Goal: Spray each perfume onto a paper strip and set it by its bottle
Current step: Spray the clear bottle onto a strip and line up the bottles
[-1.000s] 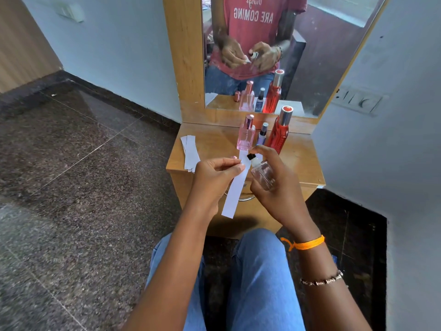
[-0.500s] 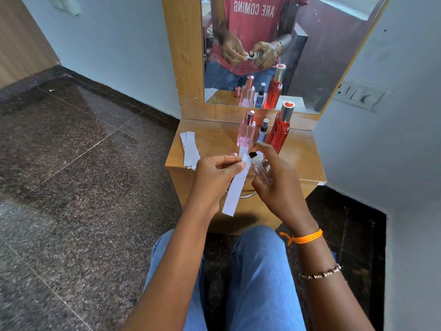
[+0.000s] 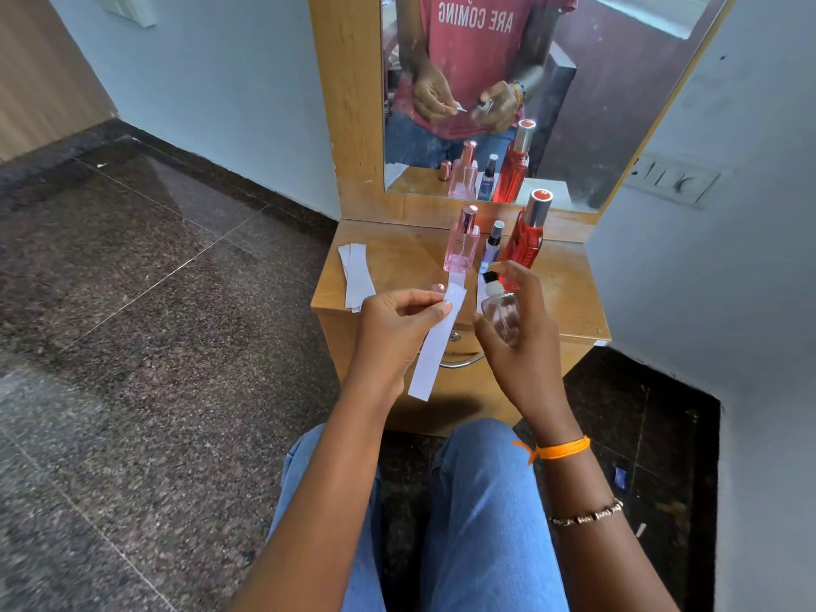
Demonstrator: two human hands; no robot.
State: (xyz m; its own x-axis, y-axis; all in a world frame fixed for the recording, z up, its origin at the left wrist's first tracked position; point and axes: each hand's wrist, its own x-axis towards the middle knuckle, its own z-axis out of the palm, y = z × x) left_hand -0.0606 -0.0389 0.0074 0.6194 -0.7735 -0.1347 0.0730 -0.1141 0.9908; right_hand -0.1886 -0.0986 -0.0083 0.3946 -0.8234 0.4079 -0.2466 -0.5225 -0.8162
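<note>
My left hand (image 3: 393,329) pinches a white paper strip (image 3: 435,346) near its top, and the strip hangs down in front of the small wooden table (image 3: 397,267). My right hand (image 3: 519,342) holds a small clear perfume bottle (image 3: 501,309) with a white and black nozzle, a finger over its top, nozzle facing the strip a short gap away. On the table behind stand a pink bottle (image 3: 461,245), a small dark-capped bottle (image 3: 492,247) and a tall red bottle (image 3: 525,238). One more strip lies in front of the pink bottle, partly hidden.
A stack of spare paper strips (image 3: 355,276) lies on the table's left side. A pink cap (image 3: 437,287) sits near the front edge. A mirror (image 3: 508,81) rises behind the bottles. The right wall (image 3: 706,280) stands close, and dark stone floor spreads to the left.
The clear bottle and the strip have moved slightly apart, leaving a gap between nozzle and paper. Both hands stay in front of the table.
</note>
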